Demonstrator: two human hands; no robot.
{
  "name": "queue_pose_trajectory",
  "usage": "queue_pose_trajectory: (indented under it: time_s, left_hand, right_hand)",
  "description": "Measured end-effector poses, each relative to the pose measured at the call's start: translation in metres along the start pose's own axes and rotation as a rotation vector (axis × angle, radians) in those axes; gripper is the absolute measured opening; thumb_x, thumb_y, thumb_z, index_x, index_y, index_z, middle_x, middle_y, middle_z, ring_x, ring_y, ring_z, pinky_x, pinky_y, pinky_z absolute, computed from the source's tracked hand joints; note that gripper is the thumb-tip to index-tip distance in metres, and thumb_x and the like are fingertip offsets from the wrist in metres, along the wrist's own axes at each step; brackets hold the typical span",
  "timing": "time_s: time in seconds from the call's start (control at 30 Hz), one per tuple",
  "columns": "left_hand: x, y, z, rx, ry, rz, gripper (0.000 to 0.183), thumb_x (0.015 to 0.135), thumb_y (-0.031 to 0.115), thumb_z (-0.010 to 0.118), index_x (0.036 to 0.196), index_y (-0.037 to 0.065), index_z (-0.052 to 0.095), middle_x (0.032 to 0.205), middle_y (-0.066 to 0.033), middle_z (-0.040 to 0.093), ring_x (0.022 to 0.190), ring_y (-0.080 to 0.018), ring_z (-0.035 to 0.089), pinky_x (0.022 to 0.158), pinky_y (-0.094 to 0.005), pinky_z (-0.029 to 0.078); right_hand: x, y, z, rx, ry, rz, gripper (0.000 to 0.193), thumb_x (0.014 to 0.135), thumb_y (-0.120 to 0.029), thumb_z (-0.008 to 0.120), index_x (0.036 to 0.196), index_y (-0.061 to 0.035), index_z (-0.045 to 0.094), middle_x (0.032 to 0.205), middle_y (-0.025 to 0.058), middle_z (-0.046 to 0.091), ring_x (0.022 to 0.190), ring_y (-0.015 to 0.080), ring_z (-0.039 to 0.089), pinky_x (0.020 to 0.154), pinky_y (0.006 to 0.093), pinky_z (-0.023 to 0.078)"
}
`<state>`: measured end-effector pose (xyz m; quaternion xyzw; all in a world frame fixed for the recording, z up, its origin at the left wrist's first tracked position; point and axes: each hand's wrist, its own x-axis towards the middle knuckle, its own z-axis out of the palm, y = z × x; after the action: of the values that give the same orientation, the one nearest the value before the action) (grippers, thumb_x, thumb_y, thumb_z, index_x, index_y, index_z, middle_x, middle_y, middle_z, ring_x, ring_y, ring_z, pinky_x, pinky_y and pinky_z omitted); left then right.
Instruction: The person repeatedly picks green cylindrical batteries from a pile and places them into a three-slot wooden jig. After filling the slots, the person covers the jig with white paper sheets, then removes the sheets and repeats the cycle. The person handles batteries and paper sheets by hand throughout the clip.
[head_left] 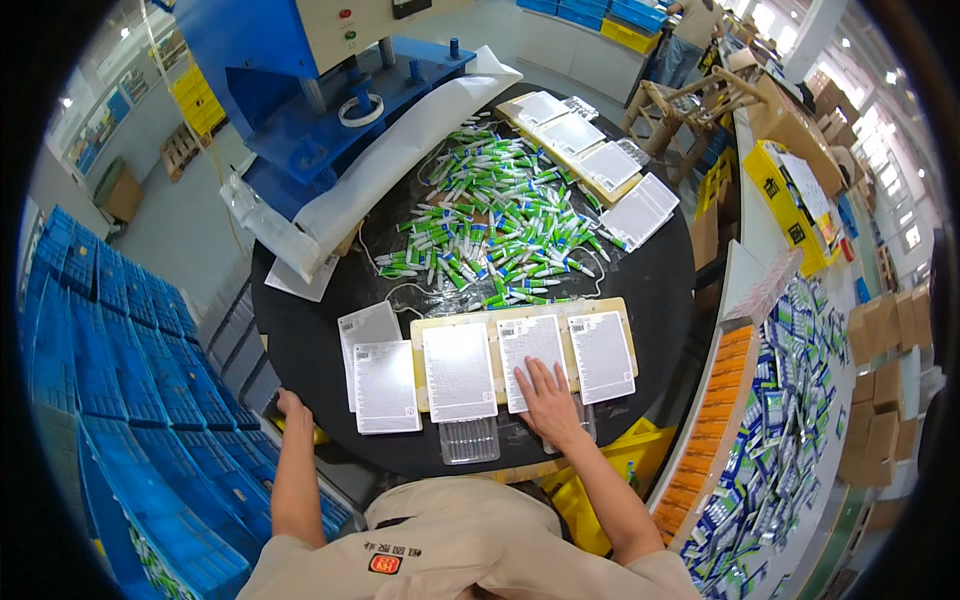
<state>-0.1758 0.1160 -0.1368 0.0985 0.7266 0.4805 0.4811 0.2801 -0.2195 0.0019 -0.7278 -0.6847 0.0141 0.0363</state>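
My right hand (546,402) lies flat, fingers stretched out, on a white printed card (527,345) in a pale yellow fixture board (508,322) at the near side of the round black table. Two more cards, one on the left (459,371) and one on the right (602,357), lie on the same board. Clear plastic blister trays (469,440) stick out below the cards. Loose white cards (386,387) overlap at the board's left. My left hand (291,404) is low beside the table's left edge, near stacked clear plastic trays (262,385); its fingers are mostly hidden.
Small green-and-white tubes (490,220) are heaped mid-table. Another board (565,150) with cards lies far right. A blue press machine (330,110) stands at the back left. Blue crates (130,390) are stacked left; a bin of packaged goods (770,430) stands right. A person (692,40) is far off.
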Motion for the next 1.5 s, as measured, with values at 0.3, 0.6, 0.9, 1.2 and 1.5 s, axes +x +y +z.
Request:
queue_pose_trajectory:
  time_s: [0.3, 0.6, 0.9, 1.2, 1.5]
  left_hand:
    - [-0.158, 0.02, 0.038, 0.669, -0.23, 1.37, 0.049, 0.097, 0.022, 0.066, 0.135, -0.004, 0.051, 0.14, -0.0242, 0.05, 0.13, -0.0403, 0.046, 0.113, -0.0505, 0.035]
    - [-0.289, -0.011, 0.073, 1.592, -1.272, 1.797, 0.087, 0.081, 0.033, 0.081, 0.156, 0.04, 0.038, 0.165, -0.003, 0.033, 0.153, -0.0369, 0.027, 0.12, -0.0676, 0.021]
    - [-0.308, 0.076, 0.079, 1.112, -1.144, 1.679, 0.052, 0.075, -0.001, 0.071, 0.125, 0.013, 0.07, 0.122, -0.0122, 0.071, 0.116, -0.0332, 0.066, 0.103, -0.0472, 0.051]
    - [-0.418, 0.074, 0.076, 0.683, -1.581, 1.609, 0.047, 0.08, 0.012, 0.081, 0.125, 0.007, 0.067, 0.123, -0.0119, 0.07, 0.109, -0.0342, 0.067, 0.094, -0.043, 0.053]
    - [-0.27, 0.017, 0.003, 1.654, -1.537, 1.441, 0.037, 0.064, 0.027, 0.088, 0.09, 0.009, 0.07, 0.094, -0.0087, 0.065, 0.097, -0.031, 0.064, 0.08, -0.0431, 0.053]
  right_hand:
    - [-0.004, -0.004, -0.071, 0.288, 0.494, 0.193, 0.052, 0.089, -0.008, 0.058, 0.14, 0.0008, 0.055, 0.143, 0.0206, 0.058, 0.132, 0.0347, 0.057, 0.116, 0.0479, 0.039]
    - [-0.032, 0.011, -0.019, 0.064, -0.022, 0.23, 0.088, 0.086, -0.051, 0.072, 0.154, -0.0062, 0.039, 0.165, 0.0144, 0.031, 0.153, 0.0328, 0.027, 0.121, 0.0652, 0.02]
    - [-0.033, 0.042, -0.156, 0.729, 0.276, 0.52, 0.039, 0.077, 0.005, 0.07, 0.113, -0.0104, 0.076, 0.13, 0.0134, 0.069, 0.125, 0.0363, 0.062, 0.11, 0.0465, 0.045]
    - [-0.02, -0.012, -0.152, 0.959, 0.092, 0.086, 0.021, 0.086, -0.009, 0.076, 0.107, -0.0085, 0.075, 0.126, 0.0107, 0.067, 0.107, 0.0315, 0.067, 0.092, 0.0437, 0.053]
    - [-0.302, 0.119, -0.093, 1.423, 1.865, 1.234, 0.05, 0.103, -0.03, 0.063, 0.137, 0.0044, 0.052, 0.136, 0.0201, 0.062, 0.119, 0.0288, 0.064, 0.102, 0.0466, 0.055]
